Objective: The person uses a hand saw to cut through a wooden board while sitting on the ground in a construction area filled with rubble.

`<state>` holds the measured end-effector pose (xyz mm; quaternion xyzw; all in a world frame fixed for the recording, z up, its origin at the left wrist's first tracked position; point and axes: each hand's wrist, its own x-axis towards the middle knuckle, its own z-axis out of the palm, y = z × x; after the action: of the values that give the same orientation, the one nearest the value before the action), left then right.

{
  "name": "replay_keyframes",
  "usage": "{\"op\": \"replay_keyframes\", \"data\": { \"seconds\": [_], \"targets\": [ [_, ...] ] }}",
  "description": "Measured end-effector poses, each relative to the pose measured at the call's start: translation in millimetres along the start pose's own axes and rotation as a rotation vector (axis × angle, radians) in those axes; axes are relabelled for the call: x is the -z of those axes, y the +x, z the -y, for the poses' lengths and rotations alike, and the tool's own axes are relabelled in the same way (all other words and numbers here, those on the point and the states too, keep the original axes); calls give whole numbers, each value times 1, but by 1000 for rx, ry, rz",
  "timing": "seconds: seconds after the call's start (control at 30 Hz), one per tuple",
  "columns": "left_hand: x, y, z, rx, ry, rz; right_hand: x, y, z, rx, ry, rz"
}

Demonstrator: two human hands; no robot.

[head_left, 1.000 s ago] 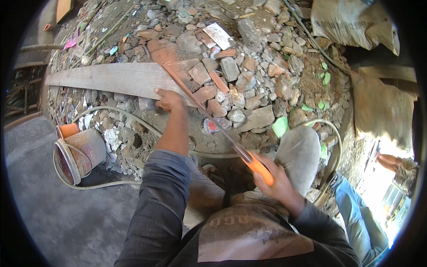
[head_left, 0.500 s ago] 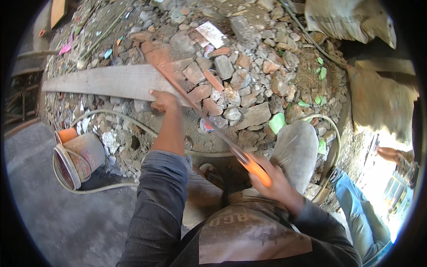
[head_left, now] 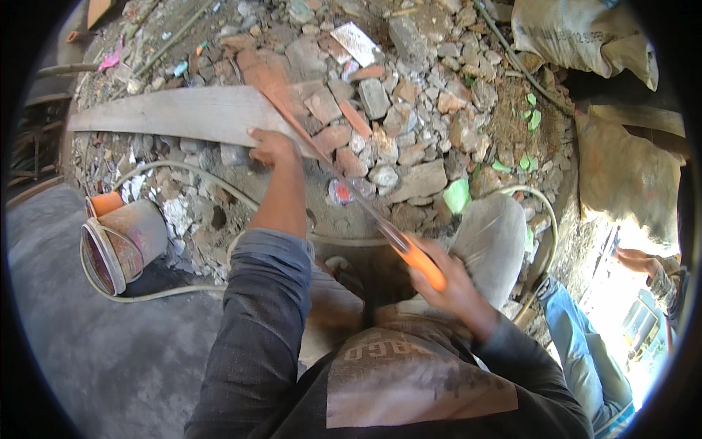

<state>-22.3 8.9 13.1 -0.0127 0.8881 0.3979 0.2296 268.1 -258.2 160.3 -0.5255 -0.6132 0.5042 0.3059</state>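
My left hand [head_left: 270, 147] grips the near edge of a long grey wooden board [head_left: 168, 110] that lies across the rubble. My right hand [head_left: 451, 287] is wrapped round the orange handle [head_left: 422, 268] of a hand saw, low and right of my left hand. The saw's blade [head_left: 357, 198] slants up-left to the board's right part, just beside my left hand; its far part is blurred against reddish brick dust. My knee [head_left: 488, 241] in grey trousers is beside my right hand.
Broken bricks and stones [head_left: 417, 175] surround the board. A pale hose [head_left: 188, 168] loops past a dirty bucket [head_left: 139, 238] and an orange container [head_left: 102, 203]. Sacks [head_left: 578, 36] lie at right, with blue jeans [head_left: 570, 336] below and another person's hand [head_left: 638, 260] at the right edge.
The saw and my right hand have shifted slightly along and beside the board. The whole view has moved a little. My left hand keeps its hold on the board.
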Motion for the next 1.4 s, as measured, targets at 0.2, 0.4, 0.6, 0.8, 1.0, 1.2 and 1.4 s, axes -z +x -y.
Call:
{"op": "replay_keyframes", "data": {
  "seconds": [0.2, 0.4, 0.6, 0.8, 1.0, 1.2, 1.4],
  "targets": [
    [-27, -12, 15, -10, 51, 1, -76, 179, -30, 310, -73, -264],
    [-15, 8, 16, 1, 133, -58, -69, 155, -26, 128, -2, -135],
    [-25, 3, 11, -39, 72, -53, 8, -19, -1, -38, -26, -31],
    [-29, 3, 18, -38, 93, -22, -74, 231, 5, -187, -92, -53],
    [-9, 18, 21, -30, 17, -81, -23, 32, -20, 111, -38, -61],
    [-29, -14, 15, 32, 142, -33, -44, 127, -27, 208, -72, -188],
    [-15, -4, 7, 10, 172, -52, -89, 186, -23, 158, -76, -187]
  ]
}}
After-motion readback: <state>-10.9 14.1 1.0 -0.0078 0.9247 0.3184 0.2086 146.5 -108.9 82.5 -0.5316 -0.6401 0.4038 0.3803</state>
